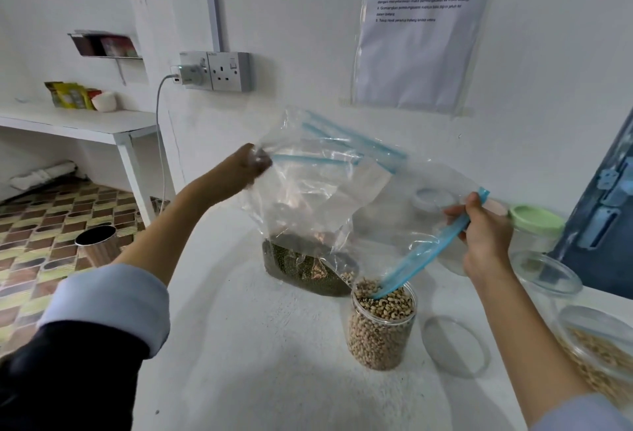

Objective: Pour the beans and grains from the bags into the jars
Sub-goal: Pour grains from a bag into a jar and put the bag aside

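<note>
I hold a clear zip bag [346, 204] with a blue seal strip over an open jar [381, 324] that is nearly full of black-eyed beans. My left hand [244, 170] pinches the bag's bottom corner, raised high. My right hand [484, 232] grips the blue zip edge, whose lower end dips into the jar's mouth. A few beans lie in the bag's low corner near the jar. Behind it stands a second bag [301, 269] holding dark green beans, with other clear zip bags upright behind.
The jar's clear lid [455, 345] lies on the white counter [257, 345] to its right. At the right are a jar of pale grain [596, 355], a clear empty jar [548, 276] and a green-lidded jar [536, 221]. A metal bin [96, 242] stands on the floor at left.
</note>
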A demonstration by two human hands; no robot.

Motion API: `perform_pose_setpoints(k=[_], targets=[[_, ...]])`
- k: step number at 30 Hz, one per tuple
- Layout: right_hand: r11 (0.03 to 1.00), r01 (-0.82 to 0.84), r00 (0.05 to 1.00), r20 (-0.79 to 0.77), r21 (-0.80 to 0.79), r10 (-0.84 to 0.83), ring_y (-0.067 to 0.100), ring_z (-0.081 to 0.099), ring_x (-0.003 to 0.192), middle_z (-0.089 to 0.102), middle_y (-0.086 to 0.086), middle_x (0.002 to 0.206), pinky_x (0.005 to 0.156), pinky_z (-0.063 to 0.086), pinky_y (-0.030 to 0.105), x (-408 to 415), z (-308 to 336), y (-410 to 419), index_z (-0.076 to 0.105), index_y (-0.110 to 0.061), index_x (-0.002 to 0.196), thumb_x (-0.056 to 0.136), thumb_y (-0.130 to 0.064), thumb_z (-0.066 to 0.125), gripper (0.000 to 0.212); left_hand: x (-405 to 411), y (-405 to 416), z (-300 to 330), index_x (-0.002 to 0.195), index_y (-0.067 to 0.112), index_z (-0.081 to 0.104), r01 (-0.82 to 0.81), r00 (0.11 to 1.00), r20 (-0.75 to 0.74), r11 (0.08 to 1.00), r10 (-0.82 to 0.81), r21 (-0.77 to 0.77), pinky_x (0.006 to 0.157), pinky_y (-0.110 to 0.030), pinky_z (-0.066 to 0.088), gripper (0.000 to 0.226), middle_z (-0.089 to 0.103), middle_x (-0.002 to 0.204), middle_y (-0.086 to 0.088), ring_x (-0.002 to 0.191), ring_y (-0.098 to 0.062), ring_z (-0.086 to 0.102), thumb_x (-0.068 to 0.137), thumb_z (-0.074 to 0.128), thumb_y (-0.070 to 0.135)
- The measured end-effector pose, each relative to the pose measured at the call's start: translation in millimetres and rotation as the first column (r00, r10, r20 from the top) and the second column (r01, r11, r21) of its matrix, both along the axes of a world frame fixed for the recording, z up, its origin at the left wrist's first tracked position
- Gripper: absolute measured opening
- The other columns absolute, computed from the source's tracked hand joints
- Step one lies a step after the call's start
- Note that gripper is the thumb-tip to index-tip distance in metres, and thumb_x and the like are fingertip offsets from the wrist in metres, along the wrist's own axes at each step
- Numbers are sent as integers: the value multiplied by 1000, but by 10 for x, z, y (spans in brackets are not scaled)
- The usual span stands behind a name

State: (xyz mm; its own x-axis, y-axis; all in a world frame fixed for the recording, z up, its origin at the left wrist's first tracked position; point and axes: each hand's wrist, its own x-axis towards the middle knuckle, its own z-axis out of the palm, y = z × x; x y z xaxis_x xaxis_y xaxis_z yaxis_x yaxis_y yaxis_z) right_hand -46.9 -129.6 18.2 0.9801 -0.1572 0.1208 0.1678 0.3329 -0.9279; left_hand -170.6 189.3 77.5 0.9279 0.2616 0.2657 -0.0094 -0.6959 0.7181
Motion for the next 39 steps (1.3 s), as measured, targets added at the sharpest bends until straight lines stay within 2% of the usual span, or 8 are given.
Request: perform_pose_setpoints(k=[4,7,10,13,16,21,27,39], targets=[[1000,-28,1000,-11,-3,28,1,56,45,63,-8,47,64,47,24,46,-8,7,58,-13,59,98,-24,52,41,-8,56,-86,138,9,32,-46,986,-140,949,94,312,95,-29,35,92,40,123,-2,113,-18,39,65,85,29],[1000,-12,1000,5,19,12,4,56,50,64,-8,49,68,47,26,43,-18,21,58,-16,59,98,-23,52,40,-19,1,-54,103,3,62,-123,986,-63,925,156,360,71,-22,39,44,63,99,-10,91,-23,56,70,83,23],[998,12,1000,6,65,-12,3,55,50,62,-8,46,66,48,22,14,-4,31,56,-16,61,98,-20,51,38,-38,-74,-43,85,5,67,-176,984,39,978,173,108,59,-15,37,12,61,72,-3,66,-13,53,80,74,12],[998,18,1000,-11,59,-17,1,53,45,62,-9,46,62,47,23,-9,-7,1,56,-14,62,99,-21,49,38,-56,-137,-59,99,-2,65,21,998,56,983,-10,-182,73,-22,50,13,71,89,-6,81,-18,65,90,58,5],[997,51,998,-50,57,-48,1,51,40,59,-10,44,59,43,25,-33,-21,-40,54,-15,64,100,-22,48,37,-33,-281,-104,93,-10,60,150,989,51,933,-141,-328,60,-25,53,24,72,75,-3,74,-20,68,98,45,8],[989,73,996,-67,125,-65,2,51,40,58,-10,44,61,45,25,-68,-43,-59,53,-18,71,100,-20,48,30,127,-516,-191,100,16,48,140,990,79,868,-117,-477,71,-36,44,14,48,76,-4,67,-16,48,91,48,5],[994,-23,1000,-3,102,24,7,53,56,57,-3,63,71,48,27,-93,-76,-91,58,-17,73,89,2,60,24,195,-686,-246,101,11,53,73,997,47,974,-64,-213,70,-22,41,37,46,82,2,77,-12,46,73,78,13],[997,27,1000,-12,71,-26,3,55,45,58,-9,49,66,52,25,-112,-73,-100,59,-13,71,86,4,61,22,325,-793,-269,67,12,62,42,984,174,898,39,-438,50,-18,43,21,60,50,8,51,-6,52,83,64,-1]])
